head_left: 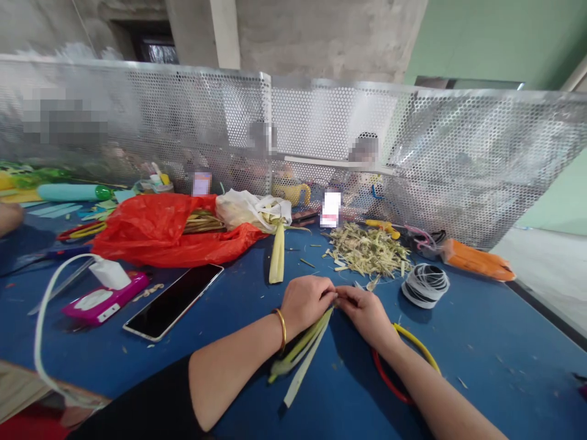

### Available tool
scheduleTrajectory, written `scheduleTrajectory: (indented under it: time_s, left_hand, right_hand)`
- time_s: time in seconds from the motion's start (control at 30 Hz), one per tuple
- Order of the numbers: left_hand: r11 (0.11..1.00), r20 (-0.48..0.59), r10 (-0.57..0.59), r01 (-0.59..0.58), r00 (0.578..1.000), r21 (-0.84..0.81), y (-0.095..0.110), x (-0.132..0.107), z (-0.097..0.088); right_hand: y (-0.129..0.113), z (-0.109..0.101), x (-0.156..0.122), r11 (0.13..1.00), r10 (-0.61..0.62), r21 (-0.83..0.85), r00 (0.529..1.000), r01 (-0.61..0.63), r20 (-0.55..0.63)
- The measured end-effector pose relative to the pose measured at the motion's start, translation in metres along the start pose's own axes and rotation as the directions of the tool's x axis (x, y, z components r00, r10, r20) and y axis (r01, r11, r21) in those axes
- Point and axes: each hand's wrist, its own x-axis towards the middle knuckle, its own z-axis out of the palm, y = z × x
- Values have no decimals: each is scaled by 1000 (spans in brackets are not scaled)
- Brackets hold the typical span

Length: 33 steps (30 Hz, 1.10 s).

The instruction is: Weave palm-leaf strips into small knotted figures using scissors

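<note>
My left hand (309, 299) and my right hand (362, 308) meet fingertip to fingertip over the blue table. A bundle of pale green leaf strips (308, 348) hangs from the left hand's closed fingers and trails toward me. The right hand's thumb and fingers are pinched together at the top end of the bundle; what lies between them is too small to make out. Under my right forearm sits a red and yellow ring (428, 352), partly covered by the arm. Right of the hands stands a spool of white and black cord (425, 285).
A heap of plant trimmings (369, 250) lies beyond my hands, beside a folded pale leaf (277, 253). To the left are a phone (174, 302), a magenta power strip (107, 297) with a white cable, and a red plastic bag (147, 229). A perforated metal screen (316, 116) borders the back.
</note>
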Motion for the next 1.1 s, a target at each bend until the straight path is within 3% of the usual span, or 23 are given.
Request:
scheduleTrajectory:
  time_s: [0.33,0.57,0.77,0.93,1.1]
  left_hand:
    - [998,-26,18,-19,1000,-60,0,0,1]
    - [993,-25,-57,54,998,-104,0,1,-1]
    - [983,42,-133,137,990,-123,-4,6,-9]
    - [980,58,-163,169,985,-102,-12,9,-10]
    - [974,79,-217,221,973,-47,-17,10,-10]
  right_hand:
    - [4,0,1,998,25,-60,998,-29,-58]
    - [2,-1,0,1000,12,-6,998,-13,-63]
    - [1,-6,0,982,-127,-153,988,112,-91]
    - [-2,-9,-1,967,-137,-230,984,107,-117]
    - [-1,-11,0,979,-118,-187,981,88,-157]
